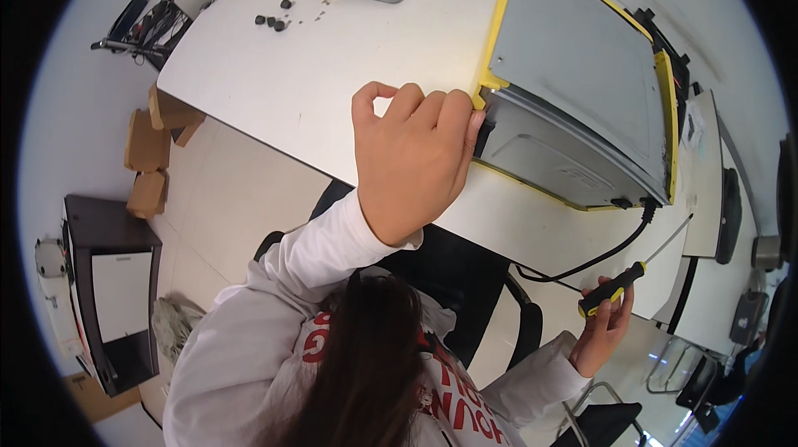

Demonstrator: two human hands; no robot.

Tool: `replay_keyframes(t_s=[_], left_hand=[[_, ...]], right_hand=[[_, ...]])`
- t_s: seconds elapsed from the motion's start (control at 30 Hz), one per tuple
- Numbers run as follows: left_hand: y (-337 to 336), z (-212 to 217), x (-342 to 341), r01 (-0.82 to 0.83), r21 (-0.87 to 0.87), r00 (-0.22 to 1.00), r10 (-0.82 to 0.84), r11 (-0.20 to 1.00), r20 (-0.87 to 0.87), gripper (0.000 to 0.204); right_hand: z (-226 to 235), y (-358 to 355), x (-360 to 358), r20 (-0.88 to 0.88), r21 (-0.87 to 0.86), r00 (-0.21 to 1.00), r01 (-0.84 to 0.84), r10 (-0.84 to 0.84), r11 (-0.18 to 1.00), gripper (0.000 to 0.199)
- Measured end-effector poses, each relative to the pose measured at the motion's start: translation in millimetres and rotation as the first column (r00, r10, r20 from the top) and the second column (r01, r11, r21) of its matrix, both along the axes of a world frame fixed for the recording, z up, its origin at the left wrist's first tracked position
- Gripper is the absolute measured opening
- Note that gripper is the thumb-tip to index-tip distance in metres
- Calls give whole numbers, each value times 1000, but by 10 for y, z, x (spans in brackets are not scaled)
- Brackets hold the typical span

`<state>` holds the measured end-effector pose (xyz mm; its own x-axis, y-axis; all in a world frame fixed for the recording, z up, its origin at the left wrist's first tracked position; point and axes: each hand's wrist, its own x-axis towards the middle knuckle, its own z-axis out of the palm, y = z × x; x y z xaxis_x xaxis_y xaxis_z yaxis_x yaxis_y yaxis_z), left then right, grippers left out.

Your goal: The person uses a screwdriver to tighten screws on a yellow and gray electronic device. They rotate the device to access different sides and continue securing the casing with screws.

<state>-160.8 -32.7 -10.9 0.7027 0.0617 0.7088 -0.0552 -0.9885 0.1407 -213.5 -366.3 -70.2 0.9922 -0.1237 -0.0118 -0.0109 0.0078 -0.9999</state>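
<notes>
White-sleeved left hand (411, 152) | curled beside appliance (573, 56) | right hand (604, 332) clasps screwdriver (613, 290)

Left hand (411, 160) could pass leftward; the metal casing (573, 52) blocks rightward.

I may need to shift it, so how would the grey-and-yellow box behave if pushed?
The grey-and-yellow box would likely stay stiff and feel fairly heavy, given its bulk and metal-looking surface. Its flat sides make rolling unlikely. The attached black cord would probably bend and trail, judging by its loose curve.
</notes>
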Motion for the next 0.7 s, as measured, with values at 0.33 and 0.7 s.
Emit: replay_keyframes(t_s=[0.33,0.7], left_hand=[[-113,152,-65,-116,13,988,117,993,-101,12],[-58,154,-11,-10,-333,991,-35,943,-130,22]], right_hand=[[10,-6,168,-20,-194,993,112,-118,975,49],[-87,-63,321,3,-206,989,146,-148,968,47]])
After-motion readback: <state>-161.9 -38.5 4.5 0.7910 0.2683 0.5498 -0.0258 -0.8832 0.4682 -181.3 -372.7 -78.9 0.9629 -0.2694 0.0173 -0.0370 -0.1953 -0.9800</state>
